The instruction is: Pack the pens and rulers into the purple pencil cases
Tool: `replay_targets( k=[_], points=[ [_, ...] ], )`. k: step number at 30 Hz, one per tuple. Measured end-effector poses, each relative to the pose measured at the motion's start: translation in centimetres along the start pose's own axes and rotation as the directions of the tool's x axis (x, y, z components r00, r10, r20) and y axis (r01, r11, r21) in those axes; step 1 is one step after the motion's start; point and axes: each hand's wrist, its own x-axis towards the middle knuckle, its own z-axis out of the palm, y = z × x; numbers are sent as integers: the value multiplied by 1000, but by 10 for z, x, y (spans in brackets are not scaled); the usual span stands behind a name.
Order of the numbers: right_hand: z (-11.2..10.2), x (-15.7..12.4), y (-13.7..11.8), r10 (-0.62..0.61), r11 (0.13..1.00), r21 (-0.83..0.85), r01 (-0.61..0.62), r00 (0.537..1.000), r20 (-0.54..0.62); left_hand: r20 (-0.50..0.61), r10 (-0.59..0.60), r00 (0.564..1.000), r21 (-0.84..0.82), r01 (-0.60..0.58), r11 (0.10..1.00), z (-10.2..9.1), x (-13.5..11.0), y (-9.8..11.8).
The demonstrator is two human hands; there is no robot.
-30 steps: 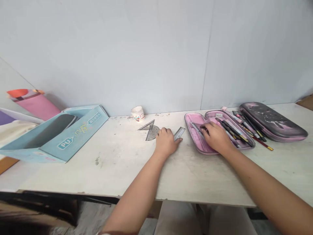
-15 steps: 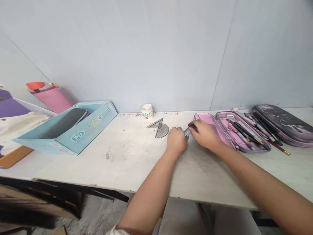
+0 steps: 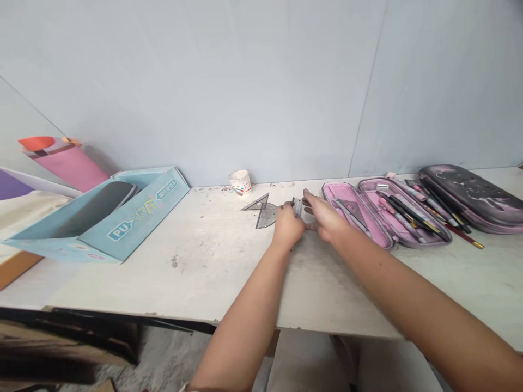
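My left hand rests on the table with its fingers curled over a clear ruler, most of which is hidden under the hand. Just right of it, my right hand has its fingers spread and holds nothing; the fingertips are close to the ruler's edge. A clear protractor lies left of my left hand, overlapping a set square. Beyond my right hand is an open pink pencil case, with another set square in its left half and several pens in its right half.
A paper cup stands near the wall. To the left is a light-blue box holding a dark case, with a pink roll behind it. Loose pencils and a closed black pencil case lie far right.
My right hand has moved left and its fingers have spread off the ruler. The ruler now stands more upright in view, under my left hand. The camera view has shifted slightly.
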Motion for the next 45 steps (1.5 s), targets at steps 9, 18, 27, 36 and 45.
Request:
replay_targets(
  k=[9, 18, 27, 36, 45],
  points=[
    [-45, -12, -6, -555, 553, -706, 442, 827, 83, 68, 244, 967, -699, -128, 703, 9, -15, 27],
    [-115, 6, 2, -563, 484, -816, 317, 826, -12, 266, 540, 798, -344, -445, 827, 27, -36, 40],
    [-121, 8, 11, -475, 105, -985, 136, 877, 70, 200, 542, 816, -170, -516, 840, 23, -28, 31],
    [-81, -5, -17, -561, 568, -700, 433, 826, 56, -219, -86, 972, -102, 65, 993, -31, 26, -21],
    [14, 25, -31, -76, 968, -220, 122, 976, 205, -110, -255, 961, -290, 215, 933, -17, 28, -27]
  ],
)
